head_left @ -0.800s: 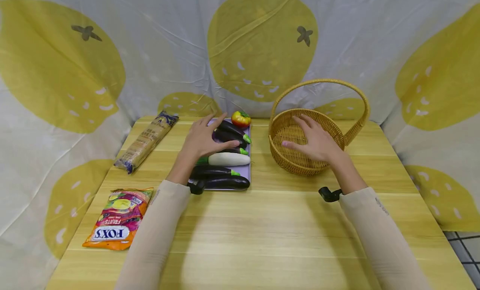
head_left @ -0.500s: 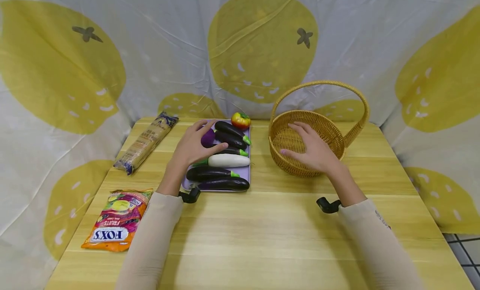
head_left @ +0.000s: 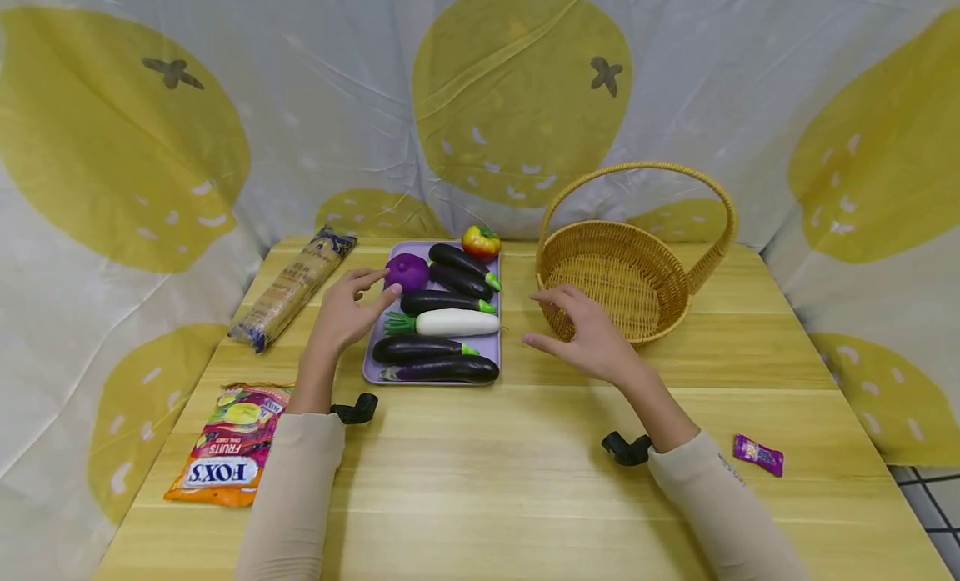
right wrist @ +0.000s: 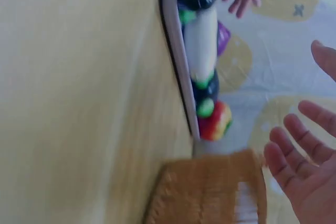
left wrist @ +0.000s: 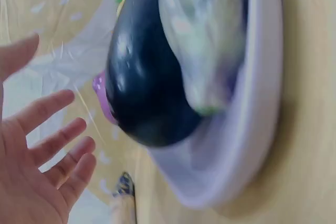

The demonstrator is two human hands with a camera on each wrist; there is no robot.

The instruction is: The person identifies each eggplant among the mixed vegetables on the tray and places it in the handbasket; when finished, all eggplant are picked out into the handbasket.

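My left hand (head_left: 348, 310) hovers at the left side of a lilac tray (head_left: 491, 345), fingers loosely spread and holding nothing. Inside the tray lie several eggplants (head_left: 423, 348), a white radish (head_left: 457, 322) with green leaves, and a round purple vegetable (head_left: 407, 272) near my left fingertips. A red and yellow bell pepper (head_left: 481, 242) sits at the tray's far right corner. In the head view my right hand (head_left: 588, 335) is in front of a wicker basket (head_left: 622, 281), overlapping its near left rim. The right wrist view shows its fingers (right wrist: 302, 163) spread, with nothing held.
A long pack of pasta (head_left: 292, 289) lies at the back left. Nearer on the left is a FOX'S candy bag (head_left: 228, 448), partly covered by the left sleeve. One small purple wrapped candy (head_left: 757, 454) lies right of my right forearm. A patterned cloth (head_left: 337, 106) hangs behind the table.
My left hand has moved left, uncovering the purple vegetable. The right hand has moved left and nearer, off the basket's middle. The small wrapped candy now shows beside the right sleeve.
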